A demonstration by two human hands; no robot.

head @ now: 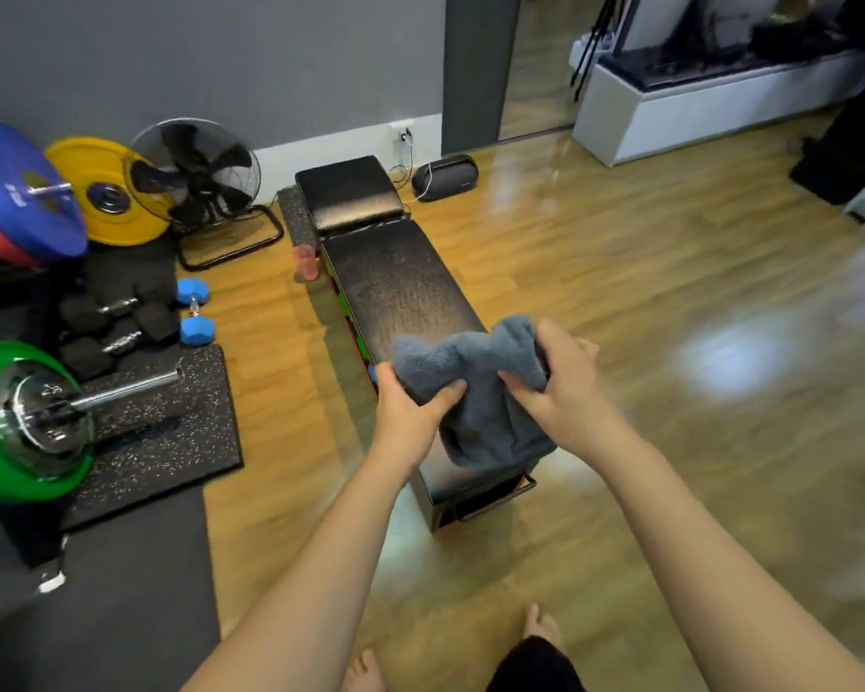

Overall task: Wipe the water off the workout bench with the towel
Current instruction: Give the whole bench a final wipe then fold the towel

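A black padded workout bench (395, 287) runs away from me across the wooden floor, its long pad showing a dull wet sheen. Over the near end of the bench I hold a grey-blue towel (480, 392) bunched up in both hands. My left hand (410, 407) grips its left side with the thumb on top. My right hand (555, 377) grips its right side. The towel's lower part hangs over the bench's near end and hides the pad there.
A pink cup (305, 262) stands on the floor by the bench's left side. A floor fan (201, 177), weight plates (106, 192), dumbbells (193, 312) and a loaded barbell (36, 417) on dark mats crowd the left. A black speaker (445, 177) lies by the wall. My bare feet (365, 671) are below.
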